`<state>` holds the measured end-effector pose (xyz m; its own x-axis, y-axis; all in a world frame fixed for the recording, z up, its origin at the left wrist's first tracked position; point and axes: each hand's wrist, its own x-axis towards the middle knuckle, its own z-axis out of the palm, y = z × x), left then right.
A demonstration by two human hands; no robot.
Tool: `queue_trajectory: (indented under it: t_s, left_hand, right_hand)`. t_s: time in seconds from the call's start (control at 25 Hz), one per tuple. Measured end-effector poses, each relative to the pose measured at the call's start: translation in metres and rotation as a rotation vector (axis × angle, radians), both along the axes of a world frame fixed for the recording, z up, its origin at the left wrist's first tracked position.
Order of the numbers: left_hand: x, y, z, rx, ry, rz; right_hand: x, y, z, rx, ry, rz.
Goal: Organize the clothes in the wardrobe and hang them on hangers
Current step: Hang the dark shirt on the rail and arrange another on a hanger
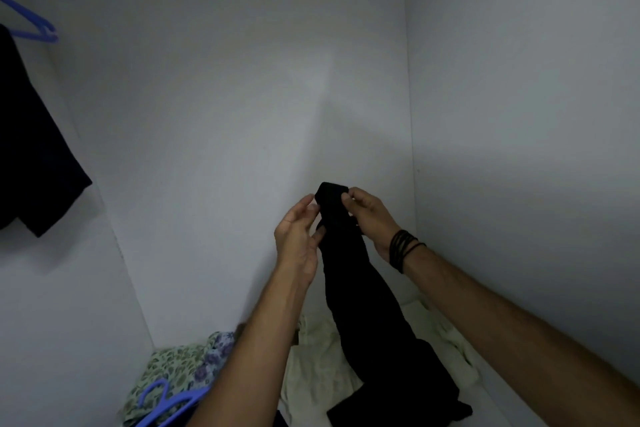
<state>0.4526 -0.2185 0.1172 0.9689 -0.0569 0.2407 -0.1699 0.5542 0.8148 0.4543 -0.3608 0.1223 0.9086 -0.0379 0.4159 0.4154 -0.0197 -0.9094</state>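
A long black garment (367, 305) is lifted up inside the white wardrobe, its lower part trailing onto the pile on the floor. My right hand (369, 218) pinches its top edge on the right side. My left hand (299, 236) is at the garment's left side, thumb and fingers closing on the cloth just below the top. A blue hanger (166, 404) lies on the clothes at the bottom left. Another blue hanger (33, 26) hangs at the upper left, carrying a dark garment (33, 156).
On the wardrobe floor lie a floral cloth (180, 366) and a cream cloth (318, 367). The white back wall (242, 97) and right side wall (519, 114) enclose the space. A black wristband (403, 248) sits on my right wrist.
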Motion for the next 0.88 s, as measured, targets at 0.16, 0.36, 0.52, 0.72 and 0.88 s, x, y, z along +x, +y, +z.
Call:
queue_trajectory:
  t_s: [0.16,0.36,0.52,0.72,0.88]
  left_hand:
    - [-0.002,-0.012,0.033,0.458,-0.185,0.21]
    - [0.002,-0.005,0.116,0.691,-0.415,0.66]
    - [-0.003,0.017,0.186,0.632,-0.428,0.597]
    - [-0.016,0.043,0.24,0.587,-0.435,0.617]
    - [-0.014,0.061,0.27,0.499,-0.277,0.35]
  right_hand:
    - [0.0,-0.011,0.045,0.047,-0.073,0.015]
    - [-0.013,0.001,0.112,-0.12,-0.312,-0.448]
    - [-0.036,0.013,0.162,-0.452,-0.373,-0.444]
    - [-0.058,0.032,0.216,-0.6,-0.329,-0.349]
    - [-0.067,0.069,0.234,-0.773,-0.279,-0.423]
